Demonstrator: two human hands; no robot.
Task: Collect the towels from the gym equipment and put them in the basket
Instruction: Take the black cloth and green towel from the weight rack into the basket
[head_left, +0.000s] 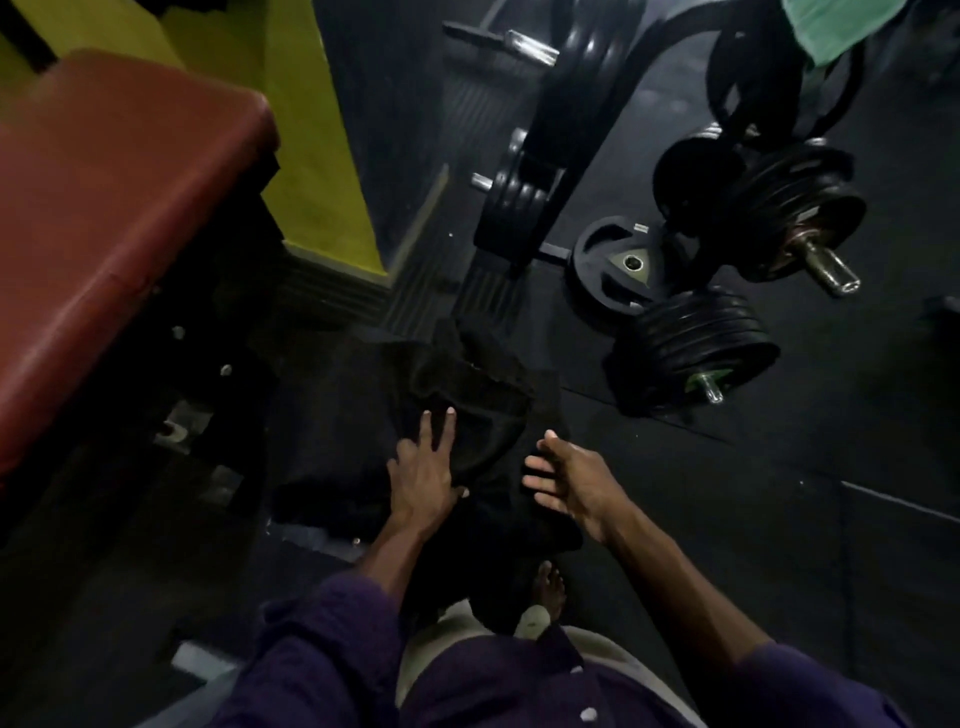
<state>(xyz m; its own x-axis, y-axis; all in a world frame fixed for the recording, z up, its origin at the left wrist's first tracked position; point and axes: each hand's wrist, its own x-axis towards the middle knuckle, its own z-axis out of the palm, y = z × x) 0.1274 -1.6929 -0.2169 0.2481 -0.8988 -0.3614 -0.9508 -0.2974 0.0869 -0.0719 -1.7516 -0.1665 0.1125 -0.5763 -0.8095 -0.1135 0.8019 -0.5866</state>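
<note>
The towel (467, 415) lay bunched at the centre of the view, draped downward toward the person. The left hand (423, 478) rested flat on the towel at its 7 o'clock side. The right hand (569, 480) stood just beside the towel at 4 o'clock, fingers (537, 483) spread toward the cloth. The padded bench (104, 218) stood at 10 o'clock from the towel. The weight rack (550, 156) stood on the floor (779, 493) at 12 o'clock. Loaded plates (701, 338) lay at 2 o'clock, near the towel. A second cloth (836, 26) hung at 1 o'clock, well apart, above further plates. A bare foot (550, 587) stood on the floor at 6 o'clock, partly under the towel.
</note>
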